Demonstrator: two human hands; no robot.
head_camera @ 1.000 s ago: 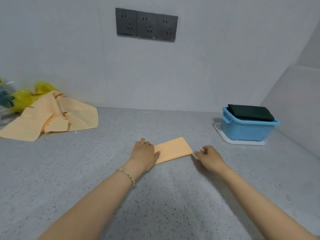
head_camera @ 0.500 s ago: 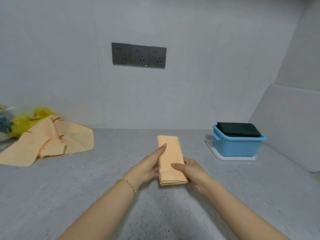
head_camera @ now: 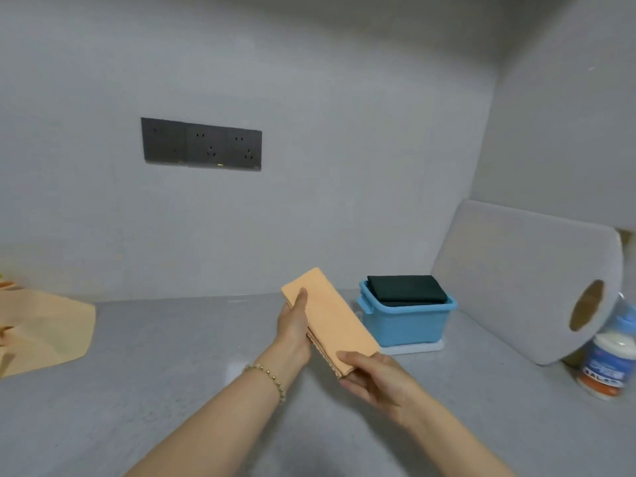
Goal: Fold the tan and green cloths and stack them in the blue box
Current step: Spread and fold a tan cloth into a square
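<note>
A folded tan cloth [head_camera: 332, 318] is held in the air above the grey counter, just left of the blue box [head_camera: 407, 321]. My left hand [head_camera: 292, 330] grips its left long edge, thumb on top. My right hand [head_camera: 373, 376] pinches its near end from below and above. The blue box stands on a white mat, and a folded dark green cloth [head_camera: 406, 292] lies on top inside it. An unfolded tan cloth [head_camera: 44, 332] lies spread on the counter at the far left.
A large paper roll [head_camera: 537, 284] lies on its side at the right wall, with a white bottle with a blue label [head_camera: 609, 359] beside it. A dark socket panel [head_camera: 201, 144] is on the back wall. Grey counter [head_camera: 172, 373] stretches between the cloths.
The folded tan cloth was lifted off the counter with both hands and carried right toward the blue box. The view has swung right, bringing the paper roll and bottle into sight.
</note>
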